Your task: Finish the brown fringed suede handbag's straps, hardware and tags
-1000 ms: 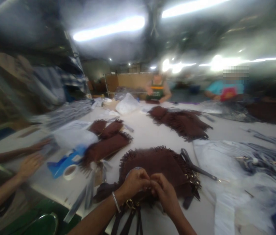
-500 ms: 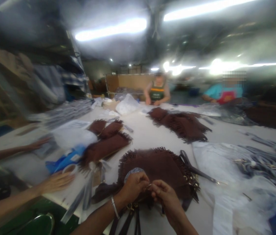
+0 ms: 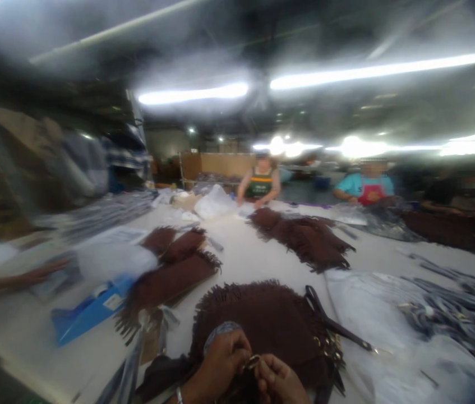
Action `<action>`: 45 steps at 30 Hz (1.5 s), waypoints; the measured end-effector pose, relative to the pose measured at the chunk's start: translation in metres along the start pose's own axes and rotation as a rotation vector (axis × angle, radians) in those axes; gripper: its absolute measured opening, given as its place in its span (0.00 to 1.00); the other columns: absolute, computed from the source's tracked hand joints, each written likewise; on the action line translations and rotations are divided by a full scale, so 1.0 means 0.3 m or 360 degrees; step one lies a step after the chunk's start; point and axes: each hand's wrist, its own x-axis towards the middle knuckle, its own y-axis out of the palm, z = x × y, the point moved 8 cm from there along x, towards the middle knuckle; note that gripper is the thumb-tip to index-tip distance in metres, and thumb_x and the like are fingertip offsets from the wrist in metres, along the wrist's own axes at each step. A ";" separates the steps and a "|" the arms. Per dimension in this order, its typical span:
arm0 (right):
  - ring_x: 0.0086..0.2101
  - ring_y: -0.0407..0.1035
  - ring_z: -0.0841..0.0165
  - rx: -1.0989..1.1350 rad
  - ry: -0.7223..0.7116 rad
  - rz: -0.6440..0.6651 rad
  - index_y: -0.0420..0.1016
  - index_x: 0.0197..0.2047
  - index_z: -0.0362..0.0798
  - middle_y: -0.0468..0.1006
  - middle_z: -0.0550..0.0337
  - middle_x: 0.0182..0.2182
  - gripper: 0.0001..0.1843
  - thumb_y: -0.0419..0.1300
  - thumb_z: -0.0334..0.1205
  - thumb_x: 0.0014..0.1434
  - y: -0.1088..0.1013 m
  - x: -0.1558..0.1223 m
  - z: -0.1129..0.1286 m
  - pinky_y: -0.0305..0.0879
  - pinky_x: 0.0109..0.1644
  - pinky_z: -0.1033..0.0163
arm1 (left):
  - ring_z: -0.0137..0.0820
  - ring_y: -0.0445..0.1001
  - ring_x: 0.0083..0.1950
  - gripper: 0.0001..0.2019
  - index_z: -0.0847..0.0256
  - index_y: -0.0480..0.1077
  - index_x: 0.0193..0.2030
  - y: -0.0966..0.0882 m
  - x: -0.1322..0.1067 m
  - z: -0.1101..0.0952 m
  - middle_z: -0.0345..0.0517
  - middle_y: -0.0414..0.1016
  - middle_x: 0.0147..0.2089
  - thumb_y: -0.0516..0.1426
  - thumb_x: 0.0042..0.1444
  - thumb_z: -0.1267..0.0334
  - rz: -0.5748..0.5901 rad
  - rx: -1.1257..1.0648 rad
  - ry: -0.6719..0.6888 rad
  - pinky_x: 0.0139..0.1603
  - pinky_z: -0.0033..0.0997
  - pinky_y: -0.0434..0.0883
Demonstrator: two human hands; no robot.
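Note:
My left hand (image 3: 218, 365) and my right hand (image 3: 277, 381) meet at the bottom edge of the view, fingers pinched together on a small gold metal ring (image 3: 252, 362). The ring sits at the near edge of a brown fringed suede bag (image 3: 264, 320) lying flat on the white table (image 3: 249, 252). A patterned band (image 3: 219, 331) curves just above my left hand. Dark scissors (image 3: 330, 320) lie at the bag's right side, apart from my hands.
More brown fringed bags lie to the left (image 3: 170, 269) and farther back (image 3: 304, 238). A blue tape dispenser (image 3: 88, 311) and clear plastic sit left, where another person's arm (image 3: 5, 280) reaches. White and striped fabric (image 3: 409, 325) lies right. Two people (image 3: 260, 182) work at the far side.
The camera has tilted up, so my hands have dropped to the bottom edge. The neighbouring person's near hand has left the view. My fingers stay pinched on the ring.

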 end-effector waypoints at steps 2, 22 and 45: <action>0.14 0.58 0.82 -0.0099 -0.0076 -0.0064 0.74 0.26 0.43 0.71 0.66 0.16 0.22 0.73 0.53 0.42 0.008 -0.022 0.028 0.52 0.17 0.77 | 0.30 0.68 0.28 0.06 0.60 0.70 0.31 -0.002 -0.007 -0.011 0.38 0.69 0.25 0.52 0.49 0.68 0.0007 0.0031 0.0013 0.31 0.28 0.61; 0.24 0.69 0.71 -0.0706 -0.0300 -0.0388 0.77 0.35 0.46 0.77 0.60 0.22 0.18 0.68 0.53 0.49 0.033 -0.089 0.140 0.64 0.27 0.69 | 0.30 0.69 0.32 0.05 0.59 0.70 0.30 -0.019 -0.019 -0.037 0.38 0.71 0.27 0.53 0.51 0.68 -0.0051 0.0275 0.0024 0.33 0.29 0.61; 0.25 0.69 0.67 -0.0900 -0.0174 -0.0390 0.79 0.35 0.48 0.77 0.59 0.22 0.24 0.68 0.59 0.43 -0.002 -0.044 0.100 0.65 0.26 0.67 | 0.31 0.73 0.39 0.06 0.59 0.72 0.35 0.011 -0.028 -0.051 0.42 0.76 0.35 0.54 0.57 0.67 -0.0077 0.0808 0.0304 0.39 0.28 0.65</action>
